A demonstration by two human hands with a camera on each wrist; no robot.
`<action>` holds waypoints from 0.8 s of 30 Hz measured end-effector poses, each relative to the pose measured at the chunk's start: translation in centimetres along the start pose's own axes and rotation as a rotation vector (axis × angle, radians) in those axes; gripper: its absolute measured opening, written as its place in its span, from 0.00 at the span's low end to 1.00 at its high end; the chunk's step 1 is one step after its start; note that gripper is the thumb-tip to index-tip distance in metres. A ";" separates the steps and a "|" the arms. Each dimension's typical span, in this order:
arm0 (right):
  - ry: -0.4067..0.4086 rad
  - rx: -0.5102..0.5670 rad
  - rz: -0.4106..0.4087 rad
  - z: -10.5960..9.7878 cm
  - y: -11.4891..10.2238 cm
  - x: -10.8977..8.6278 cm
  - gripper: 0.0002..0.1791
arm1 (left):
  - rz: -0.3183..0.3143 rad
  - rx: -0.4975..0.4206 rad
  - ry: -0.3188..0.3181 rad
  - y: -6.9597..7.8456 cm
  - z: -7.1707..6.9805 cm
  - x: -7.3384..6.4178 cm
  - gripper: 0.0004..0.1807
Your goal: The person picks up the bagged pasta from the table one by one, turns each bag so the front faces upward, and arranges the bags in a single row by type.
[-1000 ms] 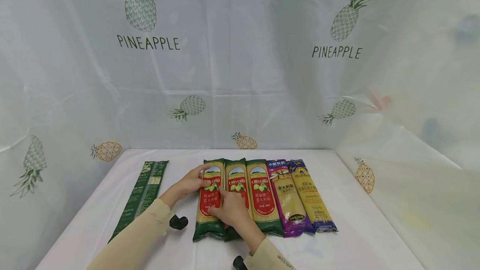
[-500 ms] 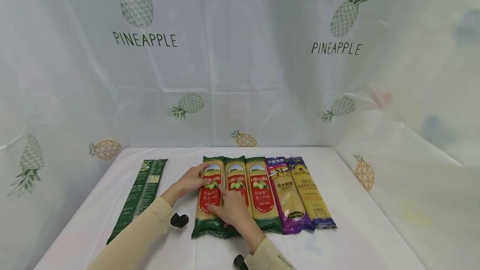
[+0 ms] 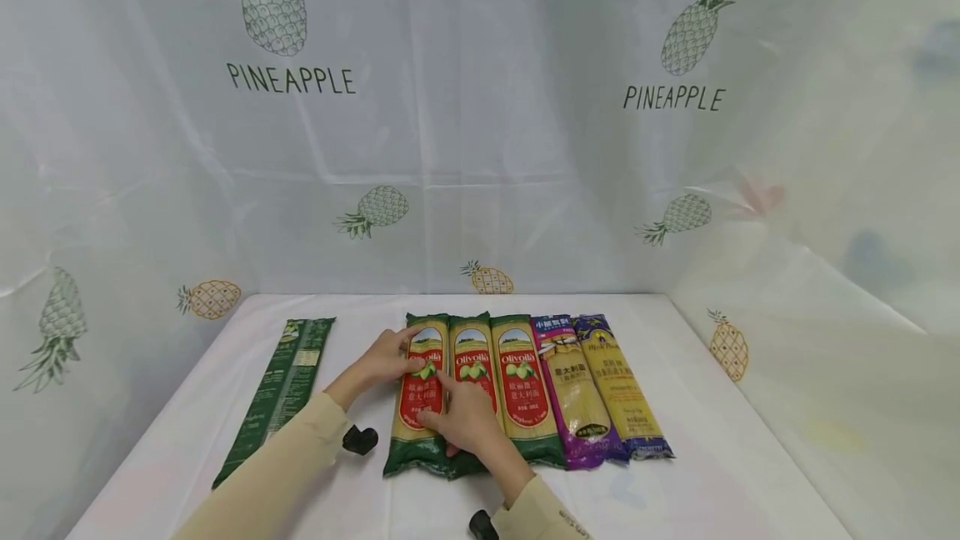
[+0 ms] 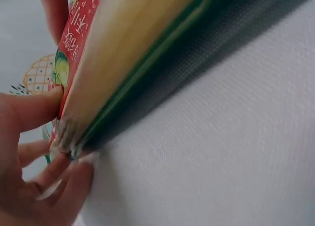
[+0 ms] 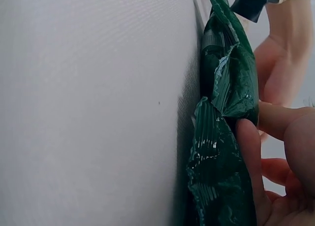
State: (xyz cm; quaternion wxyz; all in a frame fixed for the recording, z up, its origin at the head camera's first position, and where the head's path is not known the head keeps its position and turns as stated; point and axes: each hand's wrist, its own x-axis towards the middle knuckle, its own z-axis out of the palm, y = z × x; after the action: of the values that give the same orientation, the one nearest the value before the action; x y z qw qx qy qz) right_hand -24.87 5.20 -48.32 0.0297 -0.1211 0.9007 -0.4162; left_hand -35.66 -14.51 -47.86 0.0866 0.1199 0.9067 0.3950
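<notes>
Three matching green-and-red spaghetti packs lie side by side, and both hands are on the leftmost spaghetti pack (image 3: 422, 398). My left hand (image 3: 381, 359) grips its left edge, thumb on the label; in the left wrist view the fingers curl at the lower edge of the pack (image 4: 123, 44). From the right, my right hand (image 3: 468, 417) pinches the same pack near its lower part. The right wrist view shows the thumb over the pack's green end (image 5: 241, 88) and a finger in the gap beside the middle pack (image 5: 221, 177). The right hand partly covers the middle pack in the head view.
Right of the middle pack lie the third spaghetti pack (image 3: 527, 390), a purple pasta pack (image 3: 577, 394) and a blue-and-yellow one (image 3: 621, 390). A green pack (image 3: 281, 398) lies apart at the left of the white table (image 3: 720, 473). A pineapple-print curtain (image 3: 480, 148) hangs behind.
</notes>
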 end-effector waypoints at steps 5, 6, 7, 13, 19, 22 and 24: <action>0.001 0.010 0.002 0.2 0.2 0.0 0.44 | 0.032 -0.011 -0.037 -0.8 -0.5 0.1 0.40; -0.001 0.014 0.000 0.2 0.2 0.0 0.43 | 0.035 -0.019 -0.052 -0.9 -0.6 0.1 0.40; -0.007 0.019 -0.001 0.1 0.2 0.0 0.43 | 0.041 -0.019 -0.067 -1.0 -0.7 0.0 0.40; -0.041 0.058 -0.033 -0.3 0.3 -0.2 0.44 | 0.074 -0.003 -0.105 -1.5 -0.9 0.1 0.41; -0.041 0.056 -0.048 -0.3 0.5 -0.3 0.43 | 0.049 -0.006 -0.097 -1.7 -0.7 0.3 0.41; -0.035 0.046 -0.044 -0.2 0.7 -0.3 0.43 | 0.054 0.026 -0.079 -1.8 -0.5 0.3 0.41; -0.036 0.032 -0.051 -0.1 0.7 -0.4 0.43 | 0.046 0.062 -0.071 -1.8 -0.5 0.2 0.41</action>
State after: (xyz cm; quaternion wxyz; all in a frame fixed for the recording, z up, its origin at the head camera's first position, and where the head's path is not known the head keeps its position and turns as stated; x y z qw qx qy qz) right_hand -24.65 5.81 -48.77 0.0371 -0.1509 0.8899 -0.4289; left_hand -36.21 -15.99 -48.89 0.1060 0.1573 0.9119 0.3641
